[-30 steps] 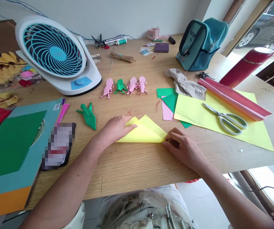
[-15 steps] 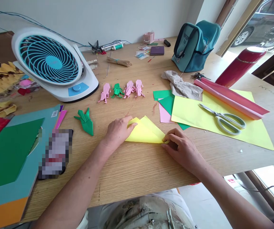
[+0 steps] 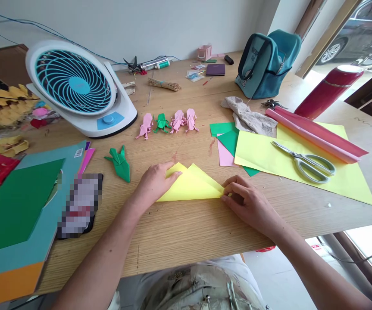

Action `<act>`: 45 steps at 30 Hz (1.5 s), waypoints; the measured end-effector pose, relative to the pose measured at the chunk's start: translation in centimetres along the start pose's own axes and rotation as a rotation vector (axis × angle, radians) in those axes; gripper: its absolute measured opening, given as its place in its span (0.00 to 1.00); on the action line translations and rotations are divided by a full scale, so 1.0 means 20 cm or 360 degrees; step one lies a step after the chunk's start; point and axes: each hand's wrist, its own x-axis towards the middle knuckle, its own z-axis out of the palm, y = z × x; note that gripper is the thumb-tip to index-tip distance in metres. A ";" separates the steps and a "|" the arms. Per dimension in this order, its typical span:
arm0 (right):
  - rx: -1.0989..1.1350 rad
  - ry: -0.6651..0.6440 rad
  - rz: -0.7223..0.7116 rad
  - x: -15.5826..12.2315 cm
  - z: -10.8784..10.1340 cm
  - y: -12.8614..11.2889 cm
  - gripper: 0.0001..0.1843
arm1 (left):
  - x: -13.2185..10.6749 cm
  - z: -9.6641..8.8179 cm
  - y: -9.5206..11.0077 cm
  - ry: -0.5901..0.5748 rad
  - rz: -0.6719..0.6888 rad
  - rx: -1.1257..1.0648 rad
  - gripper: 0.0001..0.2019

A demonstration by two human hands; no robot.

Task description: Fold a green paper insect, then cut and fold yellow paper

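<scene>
A yellow sheet of paper, folded into a wide triangle, lies at the front of the table with its long straight edge toward me. My left hand grips its left part, thumb on top and the other fingers mostly hidden behind. At the right corner, my right hand pinches the paper between thumb and fingertips. Beyond the sheet stand three pink folded-paper figures and a green one in a row. Left of my left hand rests a larger green folded-paper piece.
On the right, scissors lie on yellow paper, near a pink roll, a cloth and a red flask. A blue bag stands behind. Leftward are a fan, a phone and folders.
My left hand has slid left and slightly toward me along the paper. The fold's near edge sits lower and looks longer. My right hand stays at the right corner.
</scene>
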 end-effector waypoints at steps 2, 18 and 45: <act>0.0050 -0.0034 -0.0021 -0.01 -0.01 -0.01 0.04 | -0.01 0.01 -0.01 0.0000 -0.0023 -0.0114 0.20; -0.0135 -0.0151 -0.0121 0.01 0.00 -0.02 0.06 | -0.15 -0.04 -0.09 -0.0166 0.0098 -0.0507 0.12; -0.0037 0.0204 0.0002 0.32 0.10 -0.05 0.08 | -0.22 0.09 -0.03 0.0123 0.0212 -0.0450 0.08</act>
